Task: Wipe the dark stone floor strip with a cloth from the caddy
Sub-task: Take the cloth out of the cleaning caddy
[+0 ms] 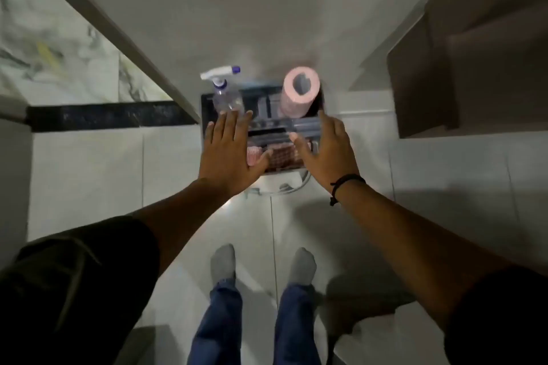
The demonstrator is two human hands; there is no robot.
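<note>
A caddy (207, 104) stands on the floor straight ahead of me, against the wall. Folded cloths, one pink and one reddish checked (280, 155), lie in its near compartment. My left hand (229, 148) hovers flat with fingers spread over the caddy's left side. My right hand (324, 148) is spread over its right side, thumb above the cloths. Neither hand holds anything. The dark stone floor strip (103, 115) runs across the floor to the left of the caddy, its right end hidden behind a wall edge.
A clear spray bottle (225, 92) with a white trigger stands in the caddy's far left, a pink paper roll (299, 92) in its far right. Marble-patterned floor (59, 56) lies beyond the strip. A brown door (421, 77) stands at the right. My socked feet (262, 264) stand on white tiles.
</note>
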